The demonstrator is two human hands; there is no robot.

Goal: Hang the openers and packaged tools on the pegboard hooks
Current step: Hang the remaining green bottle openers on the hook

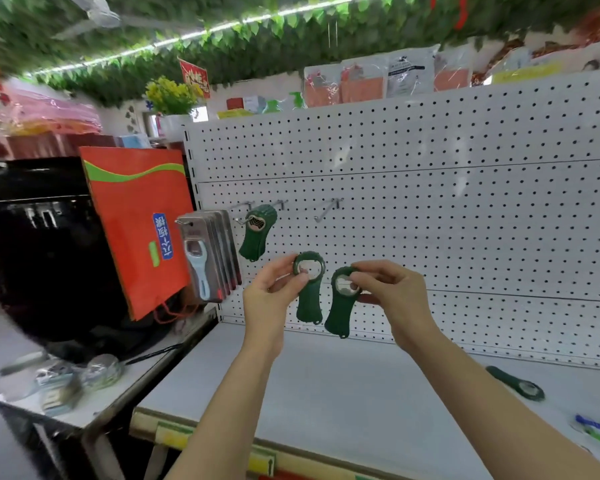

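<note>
At frame center, the left hand [278, 289] is pinching 1 dark green opener [309, 289] by its ring, and the right hand [392, 292] is gripping another green opener [340, 303]. Behind them the white pegboard [465, 209] is offering wide bare room rightward; 1 hook [326, 209] is standing empty. Hung openers [257, 233] and carded packaged tools [212, 254] are sitting center-left. A spare opener [516, 382] is lying on the smooth shelf [361, 393], lower right.

Both hands, left [274, 289] and right [392, 292], each pinch a green opener before the pegboard [465, 220].
</note>
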